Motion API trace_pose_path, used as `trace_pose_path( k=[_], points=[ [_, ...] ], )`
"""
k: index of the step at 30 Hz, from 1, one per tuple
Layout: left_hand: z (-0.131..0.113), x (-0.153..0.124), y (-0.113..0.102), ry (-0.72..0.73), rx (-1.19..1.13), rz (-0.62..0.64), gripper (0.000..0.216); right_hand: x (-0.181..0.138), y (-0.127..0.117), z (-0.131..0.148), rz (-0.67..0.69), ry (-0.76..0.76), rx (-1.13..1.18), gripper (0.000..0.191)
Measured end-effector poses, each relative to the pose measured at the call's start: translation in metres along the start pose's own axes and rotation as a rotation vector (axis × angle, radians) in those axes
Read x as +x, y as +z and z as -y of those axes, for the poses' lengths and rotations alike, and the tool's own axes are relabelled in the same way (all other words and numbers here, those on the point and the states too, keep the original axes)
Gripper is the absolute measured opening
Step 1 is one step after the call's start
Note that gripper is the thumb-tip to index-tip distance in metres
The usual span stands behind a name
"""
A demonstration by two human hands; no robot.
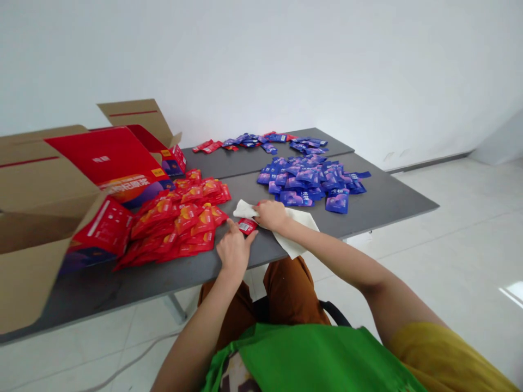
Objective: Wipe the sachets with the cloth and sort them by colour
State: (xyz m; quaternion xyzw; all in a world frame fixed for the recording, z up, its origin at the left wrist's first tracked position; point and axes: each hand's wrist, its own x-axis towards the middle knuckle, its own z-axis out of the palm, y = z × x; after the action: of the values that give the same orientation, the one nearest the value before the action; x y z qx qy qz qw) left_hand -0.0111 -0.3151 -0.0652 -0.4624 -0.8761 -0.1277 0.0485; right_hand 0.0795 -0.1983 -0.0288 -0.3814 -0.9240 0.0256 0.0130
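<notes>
A single red sachet (247,226) lies on the dark grey table with its barcode side up, partly covered by a white cloth. My left hand (233,249) steadies it at the near edge, thumb and index finger on either side. Bunched under the fingers of my right hand (273,215) is the white cloth (300,226), pressed onto the sachet; its loose end trails toward the table's front edge. To the left of my hands is a heap of red sachets (180,220). Beyond my right hand lies a heap of blue-purple sachets (302,179).
Open cardboard boxes (44,218) with raised flaps occupy the left end. A red printed carton (110,158) stands among them. Mixed red and blue sachets (253,140) lie along the back of the table (392,201). A white wall rises behind.
</notes>
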Motion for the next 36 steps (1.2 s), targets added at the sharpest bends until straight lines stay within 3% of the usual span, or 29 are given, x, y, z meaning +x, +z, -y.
trace_pose_path(
  k=[3, 6, 11, 16, 20, 24, 31, 36],
  points=[
    [0.0, -0.001, 0.0, -0.003, 0.019, 0.017, 0.078, -0.009, -0.002, 0.01, 0.075, -0.161, 0.022, 0.036],
    [-0.001, -0.002, -0.001, -0.022, 0.022, 0.035, 0.082, -0.024, 0.002, 0.011, 0.072, -0.199, 0.017, 0.04],
    [-0.002, 0.0, 0.0, -0.002, 0.045, 0.021, 0.089, -0.023, 0.01, -0.001, -0.041, -0.085, -0.009, 0.041],
    [-0.007, 0.001, 0.007, 0.075, 0.061, 0.013, 0.065, 0.005, 0.005, -0.006, -0.059, 0.046, -0.044, 0.043],
    [-0.011, 0.001, 0.01, 0.073, 0.081, 0.025, 0.041, 0.012, 0.002, -0.002, -0.013, -0.128, -0.034, 0.041],
    [-0.012, 0.001, 0.01, 0.043, 0.104, 0.005, 0.043, 0.006, 0.005, -0.001, 0.072, -0.243, -0.02, 0.047],
    [-0.01, 0.0, 0.013, 0.05, 0.146, -0.083, 0.059, 0.021, 0.01, -0.014, -0.078, 0.06, 0.012, 0.053],
    [-0.011, -0.005, 0.01, -0.014, 0.082, -0.095, 0.062, 0.028, -0.002, -0.028, -0.106, 0.253, 0.051, 0.052]
  ],
)
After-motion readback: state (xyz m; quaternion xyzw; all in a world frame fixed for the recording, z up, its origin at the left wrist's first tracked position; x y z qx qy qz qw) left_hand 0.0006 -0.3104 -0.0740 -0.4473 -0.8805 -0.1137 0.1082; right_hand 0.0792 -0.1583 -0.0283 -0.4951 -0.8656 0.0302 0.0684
